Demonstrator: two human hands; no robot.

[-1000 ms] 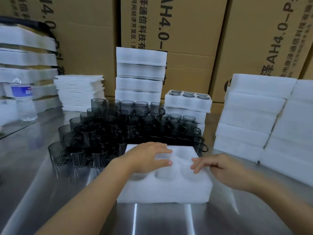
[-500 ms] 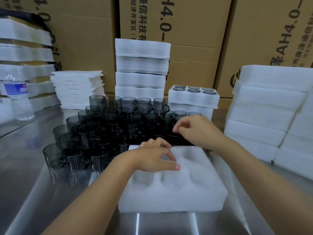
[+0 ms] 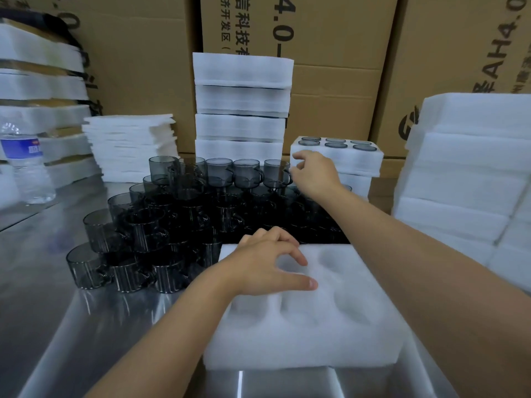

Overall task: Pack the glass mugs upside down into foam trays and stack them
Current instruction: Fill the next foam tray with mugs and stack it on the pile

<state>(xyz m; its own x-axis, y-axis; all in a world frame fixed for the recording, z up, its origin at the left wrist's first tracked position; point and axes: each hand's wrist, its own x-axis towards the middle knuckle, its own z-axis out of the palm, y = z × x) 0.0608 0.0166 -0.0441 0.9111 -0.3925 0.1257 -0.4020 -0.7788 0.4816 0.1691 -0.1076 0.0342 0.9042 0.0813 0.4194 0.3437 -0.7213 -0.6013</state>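
Views: a single head view, from a wide-angle camera worn on the person's head.
Position: above the near edge of the desk point(image 3: 43, 311), roughly over its middle.
Facing: forward and down, across the desk to its far edge and the cardboard boxes point(image 3: 138, 67) behind it.
Nearness: close. The foam tray point(image 3: 316, 340) at the near edge fills the lower middle, with the left grip point(image 3: 264, 268) on it. The right grip point(image 3: 314, 175) is farther out, at the glass mugs point(image 3: 178, 214) mid-desk.
Entry: both forearms come in from the bottom edge.
Span: from the water bottle point(image 3: 27, 168) at the desk's left side to the foam stack point(image 3: 465, 173) at its right side.
Lens: lines bow toward the frame's borders.
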